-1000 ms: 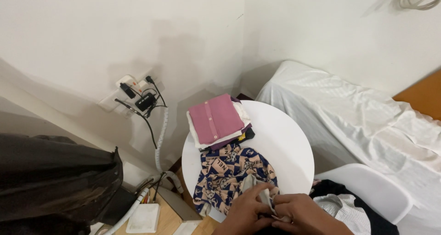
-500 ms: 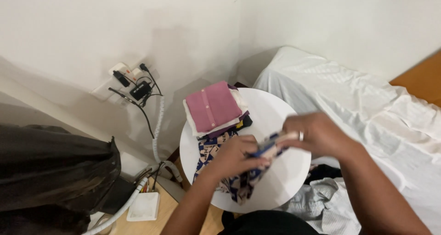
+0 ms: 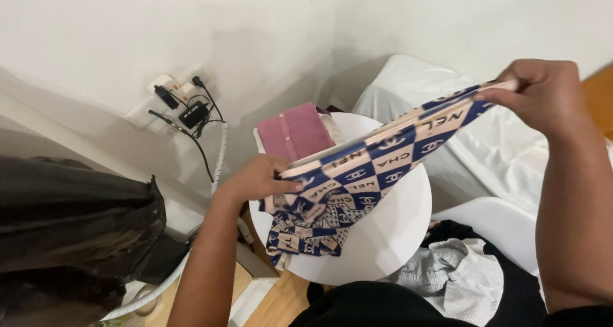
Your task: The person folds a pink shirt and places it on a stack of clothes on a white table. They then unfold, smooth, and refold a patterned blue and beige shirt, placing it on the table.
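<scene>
Blue-and-cream checked cloth point(image 3: 377, 167) pinched taut between closed left hand point(image 3: 255, 179) and right hand point(image 3: 543, 91).

A home, likely a bedroom corner; plain white walls point(image 3: 268, 27); bed point(image 3: 485, 142) under a white sheet along the right wall; small round white table point(image 3: 396, 225) bearing folded clothes point(image 3: 297, 135); more laundry point(image 3: 460, 279) heaped on a white chair point(image 3: 504, 221); wall socket point(image 3: 172, 100) crowded with chargers; wood floor point(image 3: 281, 301).
</scene>
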